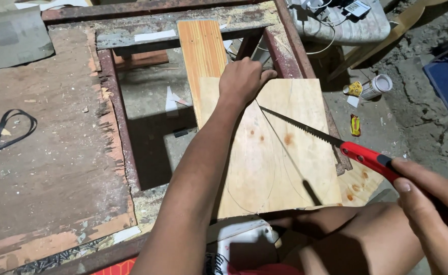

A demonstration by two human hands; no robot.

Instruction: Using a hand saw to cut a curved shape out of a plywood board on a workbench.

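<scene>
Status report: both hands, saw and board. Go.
Left hand flat on plywood board, pinning it. Right hand grips handsaw, blade over board. Knee close below the cut.

Left hand [242,79] presses plywood board [280,153]; right hand [433,203] grips red-handled saw [336,142] across it.

A small yellow-red packet [355,125] lies on the floor beside a white labelled can [376,86].
</scene>
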